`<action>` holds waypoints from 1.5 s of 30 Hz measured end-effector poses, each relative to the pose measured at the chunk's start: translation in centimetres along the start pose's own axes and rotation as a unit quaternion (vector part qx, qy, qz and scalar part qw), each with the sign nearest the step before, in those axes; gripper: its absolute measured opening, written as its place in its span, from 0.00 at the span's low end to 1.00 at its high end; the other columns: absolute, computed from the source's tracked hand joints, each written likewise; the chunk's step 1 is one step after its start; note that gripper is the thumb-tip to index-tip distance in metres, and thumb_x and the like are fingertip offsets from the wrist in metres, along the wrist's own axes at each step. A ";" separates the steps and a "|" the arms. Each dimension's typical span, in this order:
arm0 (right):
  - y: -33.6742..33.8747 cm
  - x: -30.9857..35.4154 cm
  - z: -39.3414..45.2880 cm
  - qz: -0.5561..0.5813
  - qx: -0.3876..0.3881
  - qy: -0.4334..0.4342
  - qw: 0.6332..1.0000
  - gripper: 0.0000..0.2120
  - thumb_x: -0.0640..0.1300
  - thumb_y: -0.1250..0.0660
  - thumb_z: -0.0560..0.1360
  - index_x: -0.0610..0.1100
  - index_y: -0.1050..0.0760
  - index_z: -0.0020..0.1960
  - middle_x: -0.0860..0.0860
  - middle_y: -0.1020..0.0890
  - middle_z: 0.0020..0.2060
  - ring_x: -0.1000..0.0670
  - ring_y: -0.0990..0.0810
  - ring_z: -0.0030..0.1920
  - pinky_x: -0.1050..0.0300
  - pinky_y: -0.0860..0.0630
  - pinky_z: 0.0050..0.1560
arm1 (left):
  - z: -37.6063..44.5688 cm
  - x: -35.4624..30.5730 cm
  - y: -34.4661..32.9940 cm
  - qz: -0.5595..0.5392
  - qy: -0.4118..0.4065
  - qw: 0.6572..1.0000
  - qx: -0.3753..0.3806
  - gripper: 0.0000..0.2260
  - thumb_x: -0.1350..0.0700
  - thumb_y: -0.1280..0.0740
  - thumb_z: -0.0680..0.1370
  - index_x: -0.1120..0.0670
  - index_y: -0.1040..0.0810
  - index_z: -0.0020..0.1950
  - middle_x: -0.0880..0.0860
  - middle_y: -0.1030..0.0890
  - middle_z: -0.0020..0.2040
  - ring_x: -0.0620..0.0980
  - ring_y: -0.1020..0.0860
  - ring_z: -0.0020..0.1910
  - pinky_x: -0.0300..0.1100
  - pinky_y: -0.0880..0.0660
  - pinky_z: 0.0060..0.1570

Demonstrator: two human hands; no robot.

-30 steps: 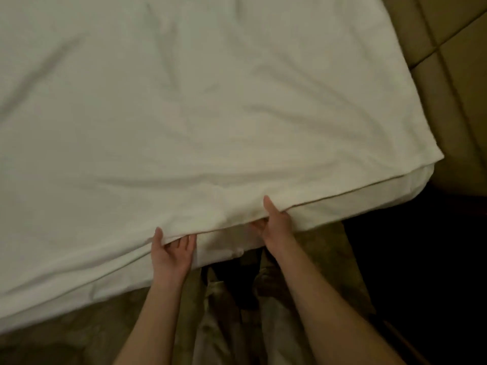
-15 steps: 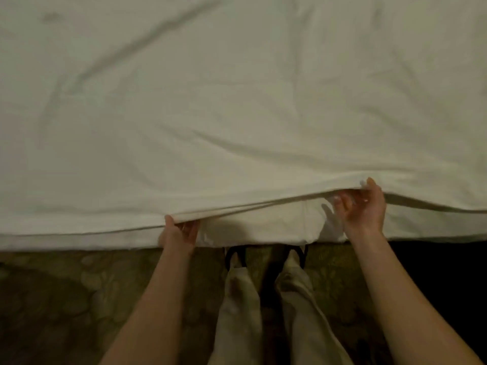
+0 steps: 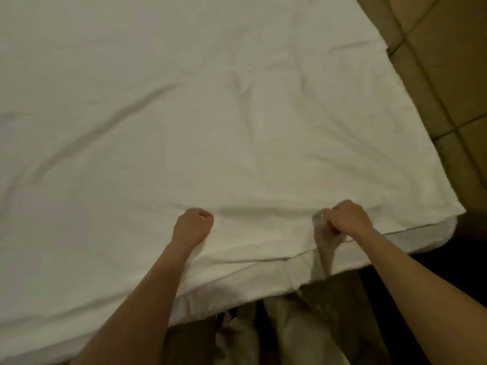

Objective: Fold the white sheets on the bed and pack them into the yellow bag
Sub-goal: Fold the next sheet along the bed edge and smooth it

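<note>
White sheet (image 3: 210, 114) spread flat over bed, near edge by the legs. Left hand (image 3: 193, 227) fisted, bunching cloth; right hand (image 3: 345, 217) pinching a fold. Looks soft, light, limp, prob. sags w/o support; best taken at hem corners. No labels or writing visible. Yellow bag not in view.
</note>
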State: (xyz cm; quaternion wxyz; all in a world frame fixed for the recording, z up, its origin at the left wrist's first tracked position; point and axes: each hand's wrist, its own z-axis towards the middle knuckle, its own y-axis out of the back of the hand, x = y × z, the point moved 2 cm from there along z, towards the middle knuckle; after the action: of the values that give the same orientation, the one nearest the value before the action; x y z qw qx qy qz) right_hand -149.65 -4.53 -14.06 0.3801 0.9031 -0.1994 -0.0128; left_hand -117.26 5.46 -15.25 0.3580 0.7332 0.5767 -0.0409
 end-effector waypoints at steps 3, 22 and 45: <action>3.8 0.5 3.1 0.057 -0.066 0.007 0.996 0.09 0.49 0.36 0.76 0.43 0.23 0.49 0.46 0.21 0.45 0.44 0.23 0.47 0.56 0.30 0.46 | 2.2 -6.7 -2.2 0.104 -0.078 0.991 0.006 0.12 0.57 0.36 0.77 0.55 0.22 0.60 0.53 0.19 0.57 0.54 0.22 0.58 0.40 0.29 0.57; 17.8 5.6 28.7 0.111 -0.281 0.094 0.948 0.18 0.48 0.37 0.77 0.52 0.30 0.67 0.48 0.31 0.60 0.46 0.32 0.58 0.49 0.31 0.53 | 23.8 -47.2 -18.2 0.349 -0.326 0.876 -0.065 0.25 0.54 0.36 0.78 0.54 0.38 0.74 0.55 0.37 0.72 0.57 0.37 0.69 0.53 0.34 0.64; 24.2 -0.4 29.0 0.318 -0.253 0.085 0.910 0.40 0.48 0.28 0.72 0.47 0.45 0.77 0.49 0.37 0.74 0.48 0.39 0.74 0.49 0.38 0.71 | 22.5 -58.3 -19.8 0.156 -0.286 0.868 0.376 0.32 0.41 0.19 0.51 0.50 0.16 0.53 0.52 0.15 0.51 0.51 0.17 0.48 0.40 0.19 0.41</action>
State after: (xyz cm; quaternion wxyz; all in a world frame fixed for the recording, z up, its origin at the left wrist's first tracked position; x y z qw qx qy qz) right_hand -163.60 -39.41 -18.02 0.5952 0.6630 -0.4334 0.1354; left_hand -145.94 -53.46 -13.83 0.2060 0.8492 0.2681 -0.4057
